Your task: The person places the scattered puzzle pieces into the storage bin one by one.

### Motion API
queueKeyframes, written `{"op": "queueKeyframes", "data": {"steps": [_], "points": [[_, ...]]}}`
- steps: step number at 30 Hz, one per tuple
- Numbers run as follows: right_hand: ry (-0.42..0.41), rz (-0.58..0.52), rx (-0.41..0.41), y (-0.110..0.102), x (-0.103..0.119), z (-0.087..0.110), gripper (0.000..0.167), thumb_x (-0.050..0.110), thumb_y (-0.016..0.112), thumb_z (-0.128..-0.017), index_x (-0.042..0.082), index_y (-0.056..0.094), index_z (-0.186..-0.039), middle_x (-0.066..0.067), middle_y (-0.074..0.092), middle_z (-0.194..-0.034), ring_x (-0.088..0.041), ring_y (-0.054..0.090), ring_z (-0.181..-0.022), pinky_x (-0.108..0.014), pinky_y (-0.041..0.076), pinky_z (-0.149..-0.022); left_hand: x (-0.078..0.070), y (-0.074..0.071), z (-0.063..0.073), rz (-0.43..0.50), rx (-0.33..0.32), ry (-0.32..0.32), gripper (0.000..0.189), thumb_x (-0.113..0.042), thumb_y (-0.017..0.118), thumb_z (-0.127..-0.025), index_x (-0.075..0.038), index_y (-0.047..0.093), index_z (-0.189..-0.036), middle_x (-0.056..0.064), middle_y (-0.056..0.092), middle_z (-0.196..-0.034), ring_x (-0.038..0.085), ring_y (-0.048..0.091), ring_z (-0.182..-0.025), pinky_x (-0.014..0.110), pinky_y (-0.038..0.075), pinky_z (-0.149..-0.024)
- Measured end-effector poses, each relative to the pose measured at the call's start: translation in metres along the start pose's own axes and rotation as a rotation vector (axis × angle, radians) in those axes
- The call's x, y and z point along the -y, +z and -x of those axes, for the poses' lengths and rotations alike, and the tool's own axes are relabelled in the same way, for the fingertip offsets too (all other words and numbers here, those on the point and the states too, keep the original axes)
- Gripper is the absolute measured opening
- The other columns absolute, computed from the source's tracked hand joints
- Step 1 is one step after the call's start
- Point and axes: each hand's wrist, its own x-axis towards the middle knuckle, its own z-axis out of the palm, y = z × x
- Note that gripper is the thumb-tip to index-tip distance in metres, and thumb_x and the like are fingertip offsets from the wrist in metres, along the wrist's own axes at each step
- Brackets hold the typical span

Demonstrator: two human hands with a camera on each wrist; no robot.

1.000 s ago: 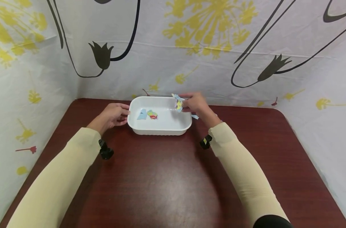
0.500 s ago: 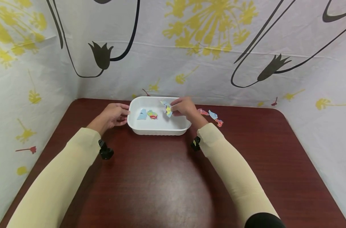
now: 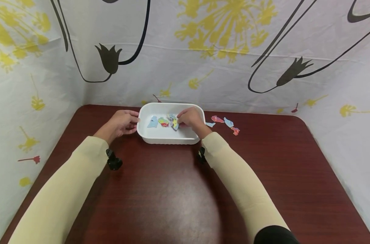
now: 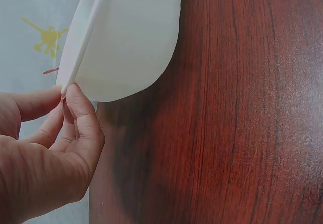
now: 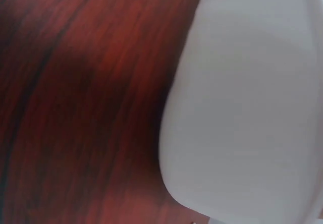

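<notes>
A white plastic tray [image 3: 169, 140] stands at the far side of the table. My left hand [image 3: 121, 122] pinches its left end; the left wrist view shows thumb and fingers on the rim [image 4: 83, 47]. Inside the tray, my right hand [image 3: 191, 118] holds an irregular blue, yellow and grey paper-like piece [image 3: 174, 124] low over the bottom. Whether that piece touches the bottom I cannot tell. To its left lie a light blue piece [image 3: 152, 122] and a green, yellow and red piece [image 3: 163, 122]. The right wrist view shows the tray's wall [image 5: 242, 108], not the hand.
Right of the tray, on the dark red wooden table [image 3: 160, 183], lie a red piece [image 3: 217, 119], a blue piece [image 3: 228, 122], another red piece [image 3: 235, 131] and a light blue piece [image 3: 210, 124] near the tray. A patterned white curtain [image 3: 172, 71] rises behind.
My right hand has moved left and down into the tray with the piece, beside the two lying there. Pieces its arm covered now show on the table. The left hand has stayed put.
</notes>
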Motion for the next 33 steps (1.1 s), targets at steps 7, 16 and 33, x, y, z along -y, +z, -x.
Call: {"op": "queueKeyframes", "data": {"steps": [7,16,33], "points": [[0.02,-0.016,-0.009,0.008,-0.006,-0.003,0.016,-0.004,0.072,-0.079,-0.005,0.071,-0.095,-0.013,0.066,-0.086,-0.02,0.067,-0.069,-0.032,0.059,-0.069,-0.001,0.001,0.0,0.0,-0.001,-0.007,0.038,-0.013,0.056,-0.099,-0.011,0.051,-0.136,0.008,0.053,-0.113,0.016,0.055,-0.079,0.026,0.054,-0.069],[0.068,0.04,-0.037,0.011,-0.004,-0.004,0.013,0.0,0.073,-0.08,-0.002,0.071,-0.093,-0.013,0.069,-0.086,-0.02,0.069,-0.069,-0.03,0.058,-0.065,-0.002,0.001,0.0,-0.001,-0.001,-0.007,0.038,-0.013,0.057,-0.098,-0.011,0.051,-0.136,0.008,0.053,-0.113,0.017,0.055,-0.08,0.027,0.054,-0.07],[0.062,0.282,-0.072,-0.001,0.006,-0.005,0.012,0.007,0.066,-0.082,-0.003,0.073,-0.083,-0.013,0.073,-0.078,-0.011,0.063,-0.054,-0.02,0.051,-0.053,-0.003,0.0,-0.001,0.007,0.008,-0.007,0.038,-0.013,0.056,-0.099,-0.012,0.05,-0.136,0.007,0.052,-0.113,0.016,0.054,-0.079,0.026,0.054,-0.07]]}}
